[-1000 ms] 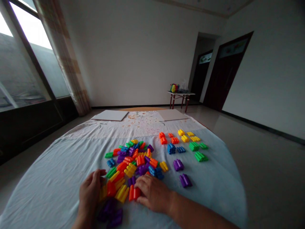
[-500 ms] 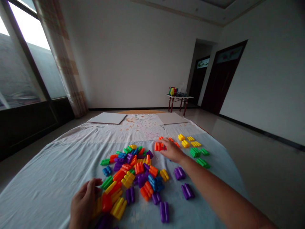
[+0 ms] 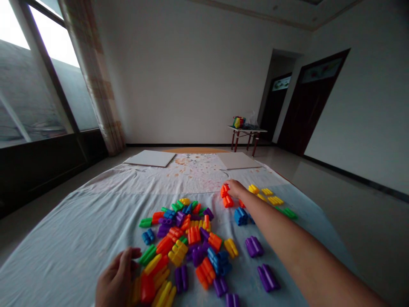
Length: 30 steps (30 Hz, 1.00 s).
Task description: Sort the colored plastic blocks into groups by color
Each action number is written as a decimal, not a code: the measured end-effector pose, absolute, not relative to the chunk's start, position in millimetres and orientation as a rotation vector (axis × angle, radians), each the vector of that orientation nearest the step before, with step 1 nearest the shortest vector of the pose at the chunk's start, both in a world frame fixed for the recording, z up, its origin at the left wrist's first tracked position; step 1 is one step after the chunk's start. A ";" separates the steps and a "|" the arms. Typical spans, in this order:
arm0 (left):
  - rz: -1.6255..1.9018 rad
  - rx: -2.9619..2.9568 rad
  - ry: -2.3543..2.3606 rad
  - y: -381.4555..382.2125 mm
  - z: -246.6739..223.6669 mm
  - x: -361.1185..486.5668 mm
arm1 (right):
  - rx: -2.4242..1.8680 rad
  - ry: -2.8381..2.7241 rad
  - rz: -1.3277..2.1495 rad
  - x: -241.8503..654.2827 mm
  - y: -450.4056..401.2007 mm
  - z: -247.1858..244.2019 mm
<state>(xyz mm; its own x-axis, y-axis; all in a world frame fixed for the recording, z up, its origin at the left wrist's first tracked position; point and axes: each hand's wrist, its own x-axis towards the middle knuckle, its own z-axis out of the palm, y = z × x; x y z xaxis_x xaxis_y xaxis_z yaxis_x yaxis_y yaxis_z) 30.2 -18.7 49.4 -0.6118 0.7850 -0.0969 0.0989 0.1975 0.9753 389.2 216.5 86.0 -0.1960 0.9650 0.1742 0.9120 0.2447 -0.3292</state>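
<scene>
Two hands: left hand [image 3: 116, 278] open, loosely curled, empty, just beside the heap; right hand [image 3: 239, 190] extended, touching orange blocks [image 3: 227, 201], grip unclear.
Location: ribbed plastic toy blocks [image 3: 194, 235] heaped on pale blue cloth [image 3: 64, 243], small same-colour groups to the right.
Handling: probably light, stiff; pinch across the ribs.
Writing: none legible.

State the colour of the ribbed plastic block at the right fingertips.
Orange-red block, clearest in the head view.
</scene>
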 end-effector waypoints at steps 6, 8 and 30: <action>1.433 0.772 1.872 -19.7 48.8 31.4 | -1.699 -2.197 0.208 388.9 214.1 89.4; 1.446 0.788 1.875 -19.6 49.3 32.1 | -1.661 -2.188 0.195 387.2 206.4 98.5; 1.520 0.850 1.831 -18.6 43.6 35.2 | -1.295 -2.300 0.409 339.7 15.4 94.6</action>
